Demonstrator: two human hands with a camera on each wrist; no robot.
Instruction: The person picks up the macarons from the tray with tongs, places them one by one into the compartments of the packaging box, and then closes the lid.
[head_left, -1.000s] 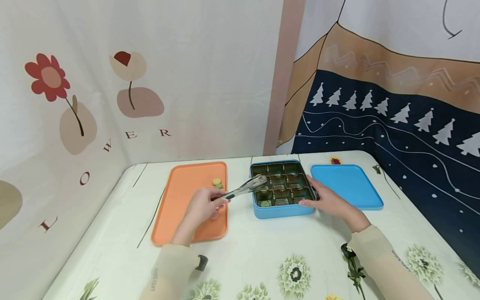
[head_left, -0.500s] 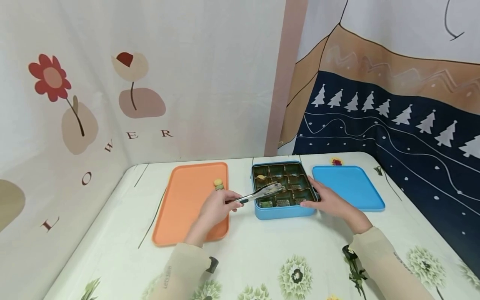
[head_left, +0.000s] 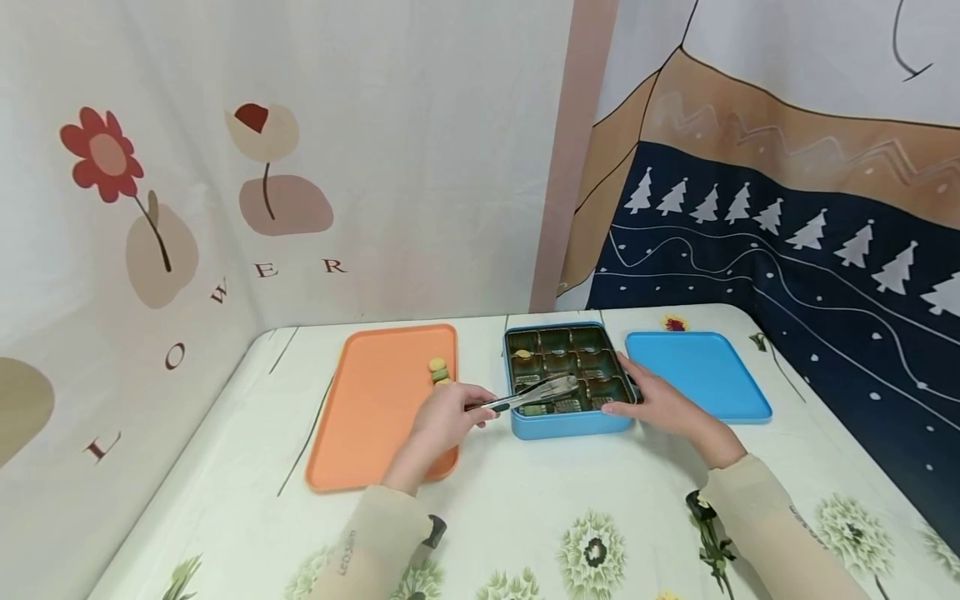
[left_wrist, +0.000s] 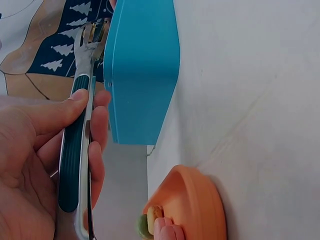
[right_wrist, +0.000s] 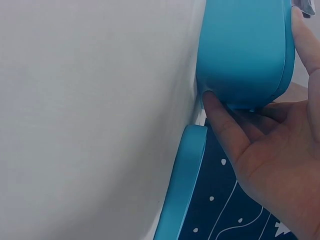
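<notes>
My left hand (head_left: 452,412) grips metal tongs (left_wrist: 72,155) with dark green handle panels. The tongs' tips reach over the front row of a dark divided insert (head_left: 555,340) inside a blue box (head_left: 573,427); I cannot tell whether they pinch anything. A yellow macaron (head_left: 522,354) and a green piece (head_left: 534,409) lie in separate compartments on the left. My right hand (head_left: 660,402) holds the box's right front corner, thumb at the front rim and fingers along the side. Small macarons (head_left: 437,364), yellow and green, lie on the orange tray (head_left: 367,400), with pink ones (left_wrist: 167,230) visible in the left wrist view.
A flat blue lid (head_left: 697,375) lies right of the box, close behind the right hand. The orange tray stands at the left, partly under the left forearm. Hanging fabric (head_left: 420,167) closes off the table's back and sides.
My left hand has moved right with the tongs, their tips going from the box's left side across toward its front middle. A yellow macaron now shows in a left compartment. The right hand stays put.
</notes>
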